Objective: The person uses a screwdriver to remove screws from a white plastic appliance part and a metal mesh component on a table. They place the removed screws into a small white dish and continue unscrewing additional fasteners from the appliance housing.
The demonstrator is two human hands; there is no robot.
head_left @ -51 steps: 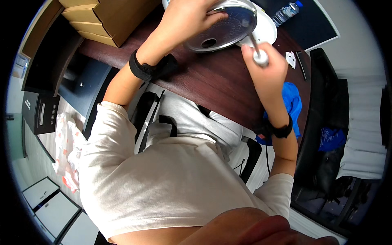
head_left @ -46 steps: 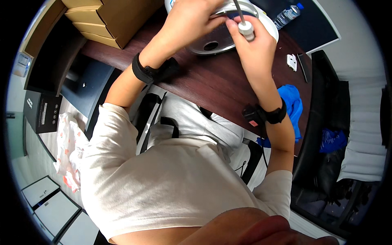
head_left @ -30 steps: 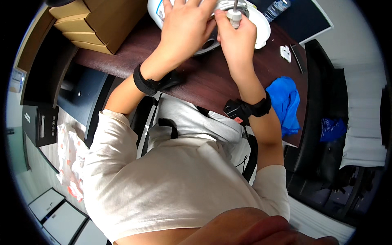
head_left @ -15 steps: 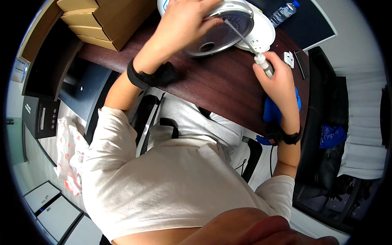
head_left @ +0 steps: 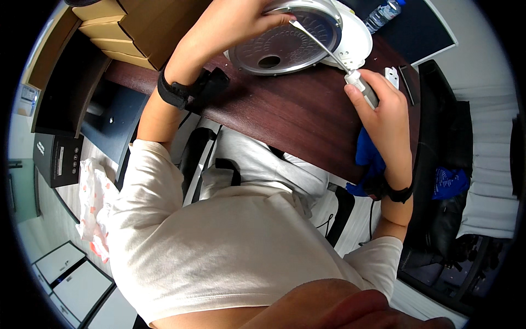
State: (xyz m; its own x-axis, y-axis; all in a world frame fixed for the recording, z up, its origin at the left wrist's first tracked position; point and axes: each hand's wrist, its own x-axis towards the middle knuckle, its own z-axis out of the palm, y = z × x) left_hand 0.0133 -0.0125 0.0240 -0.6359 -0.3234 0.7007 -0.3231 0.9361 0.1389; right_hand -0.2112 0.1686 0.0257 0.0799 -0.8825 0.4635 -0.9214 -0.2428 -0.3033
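- a screwdriver [head_left: 356, 82] is held firmly in the right hand [head_left: 389, 109], fingers closed around its grey and white handle, above the right part of a dark red-brown desk [head_left: 268, 107].
- its shaft slants across a round metal plate [head_left: 290, 46], the tip right by the left thumb; whether it touches the plate cannot be told.
- the left hand [head_left: 244, 19] reaches to the upper rim of the plate, thumb laid along it; the other fingers run out of view, so how tightly they clasp cannot be told.
- the plate, pierced by one dark oval hole, stands tilted in from the desk's near edge, apparently seated in a white shell [head_left: 332, 8].
- work looks to be midway: tool in hand, plate in place by all appearances. whether any fastener is out, and how much remains, does not show.
- a white rounded piece [head_left: 359, 46] sits just behind the plate's right side; whether the two are joined is hidden.
- a small white object [head_left: 391, 75] and a black bar [head_left: 407, 85] lie by the desk's right edge, blue cloth [head_left: 368, 151] toward the near right corner.
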